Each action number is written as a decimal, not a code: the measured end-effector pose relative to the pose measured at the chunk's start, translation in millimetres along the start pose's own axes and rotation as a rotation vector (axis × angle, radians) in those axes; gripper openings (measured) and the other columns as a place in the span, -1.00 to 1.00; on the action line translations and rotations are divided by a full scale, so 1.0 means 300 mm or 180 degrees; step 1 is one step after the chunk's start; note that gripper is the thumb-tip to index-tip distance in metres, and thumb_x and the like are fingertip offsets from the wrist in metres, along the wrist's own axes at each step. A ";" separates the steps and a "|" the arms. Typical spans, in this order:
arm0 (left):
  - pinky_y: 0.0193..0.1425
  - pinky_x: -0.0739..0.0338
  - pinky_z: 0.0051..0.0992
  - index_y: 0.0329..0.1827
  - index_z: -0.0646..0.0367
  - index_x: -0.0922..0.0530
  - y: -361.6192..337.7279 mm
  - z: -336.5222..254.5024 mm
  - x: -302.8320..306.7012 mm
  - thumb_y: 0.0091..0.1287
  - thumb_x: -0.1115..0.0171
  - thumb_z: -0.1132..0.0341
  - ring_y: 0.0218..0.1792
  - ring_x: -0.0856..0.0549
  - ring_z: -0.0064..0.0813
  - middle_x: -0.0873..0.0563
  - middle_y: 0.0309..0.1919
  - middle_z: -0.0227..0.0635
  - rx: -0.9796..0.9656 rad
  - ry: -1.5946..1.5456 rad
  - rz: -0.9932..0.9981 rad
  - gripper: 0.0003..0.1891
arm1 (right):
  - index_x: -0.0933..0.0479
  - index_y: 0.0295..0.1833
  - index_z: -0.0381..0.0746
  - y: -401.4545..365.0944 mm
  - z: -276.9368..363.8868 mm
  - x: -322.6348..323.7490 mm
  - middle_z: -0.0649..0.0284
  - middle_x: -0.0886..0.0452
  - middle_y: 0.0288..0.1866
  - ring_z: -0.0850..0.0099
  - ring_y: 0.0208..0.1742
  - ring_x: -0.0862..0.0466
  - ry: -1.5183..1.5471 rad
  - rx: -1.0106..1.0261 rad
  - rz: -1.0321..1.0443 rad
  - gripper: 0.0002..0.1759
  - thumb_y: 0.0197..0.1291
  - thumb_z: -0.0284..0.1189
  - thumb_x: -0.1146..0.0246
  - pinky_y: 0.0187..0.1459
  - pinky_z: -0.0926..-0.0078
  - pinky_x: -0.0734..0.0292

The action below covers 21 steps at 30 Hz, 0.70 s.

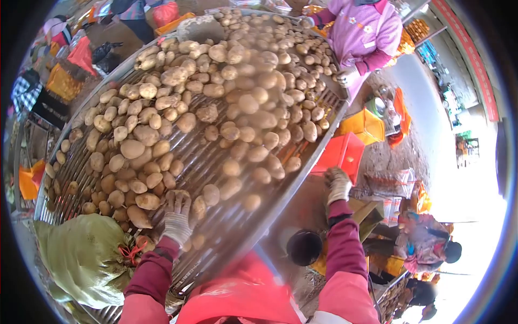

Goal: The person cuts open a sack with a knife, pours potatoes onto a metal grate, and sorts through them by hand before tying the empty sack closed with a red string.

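Note:
My left hand (pixel 177 217), in a dirty whitish glove, reaches onto the slatted sorting table (pixel 202 148). Its fingers are stretched out, right at several potatoes (pixel 148 201) near the table's front edge. Out past the table's right side is my right hand (pixel 338 186), gloved as well. Its fingers are curled at the near corner of a red crate (pixel 345 154); what they hold, if anything, is hidden. Potatoes of mixed sizes cover much of the slats, and several in the middle are blurred.
A stuffed green sack (pixel 81 259) tied with red string leans at the table's front left. Across the table stands a person in a checked smock (pixel 364 32), gloved hand at its edge. A yellow crate (pixel 367 125) is beyond the red one; a dark bucket (pixel 304 247) stands below my right arm.

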<state>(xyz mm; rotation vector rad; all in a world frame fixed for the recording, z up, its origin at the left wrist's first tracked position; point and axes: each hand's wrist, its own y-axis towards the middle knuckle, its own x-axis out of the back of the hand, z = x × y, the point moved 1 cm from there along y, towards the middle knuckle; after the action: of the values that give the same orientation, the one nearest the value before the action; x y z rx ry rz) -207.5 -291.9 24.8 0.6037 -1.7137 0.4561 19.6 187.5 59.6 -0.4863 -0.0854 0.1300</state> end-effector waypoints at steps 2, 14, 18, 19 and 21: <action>0.32 -0.22 0.13 0.29 0.16 -0.38 0.048 0.020 -0.044 0.21 -0.19 0.07 0.37 -0.27 0.11 -0.33 0.34 -0.05 -0.0041 -0.0091 0.0075 -0.40 | -0.54 0.11 -0.26 -0.065 -0.067 -0.136 0.26 -0.69 -0.14 0.39 -0.29 -0.71 -0.0384 0.0279 0.0592 -0.66 0.22 -0.44 -0.29 -0.34 0.53 -0.62; 0.27 -0.23 0.16 0.06 0.10 -0.52 0.395 -0.066 -0.089 0.15 -0.18 0.16 0.31 -0.35 -0.10 -0.55 0.09 -0.23 0.0221 -0.0127 0.0502 -0.58 | -0.57 0.09 -0.24 0.234 -0.059 -0.757 -0.10 -0.68 -0.11 -0.02 -0.05 -0.65 -0.3678 0.1631 0.0450 -0.54 0.09 -0.26 -0.28 0.02 0.26 -0.53; 0.19 -0.28 0.21 -0.08 0.08 -0.59 0.434 -0.072 -0.095 0.14 -0.21 0.15 0.28 -0.40 -0.21 -0.61 0.01 -0.30 0.0133 -0.0013 0.0666 -0.68 | -0.53 0.09 -0.26 0.319 -0.182 -0.730 -0.14 -0.66 -0.07 -0.05 0.00 -0.64 -0.2853 0.1237 0.0691 -0.54 0.10 -0.27 -0.21 0.04 0.17 -0.52; 0.19 -0.28 0.21 -0.10 0.08 -0.59 0.442 -0.070 -0.106 0.13 -0.21 0.16 0.28 -0.40 -0.21 -0.62 0.00 -0.31 0.0082 0.0034 0.0701 -0.69 | -0.53 0.07 -0.30 0.248 -0.154 -0.728 -0.13 -0.66 -0.08 -0.01 -0.03 -0.65 -0.2898 0.1159 0.0754 -0.53 0.08 -0.26 -0.27 0.03 0.21 -0.53; 0.20 -0.27 0.23 -0.13 0.07 -0.60 0.433 -0.064 -0.168 0.12 -0.21 0.16 0.26 -0.42 -0.21 -0.63 -0.03 -0.33 0.0196 -0.0347 0.0773 -0.70 | -0.53 0.04 -0.37 0.121 -0.136 -0.703 -0.09 -0.67 -0.11 0.10 -0.08 -0.67 -0.2674 0.0936 0.0862 -0.48 0.03 -0.24 -0.36 0.00 0.27 -0.53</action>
<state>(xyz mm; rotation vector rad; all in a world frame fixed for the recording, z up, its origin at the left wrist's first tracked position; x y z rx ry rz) -264.2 -170.4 -17.7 0.4729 -1.8924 0.6598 -188.0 169.9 -4.1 -0.1196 -0.8131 0.5999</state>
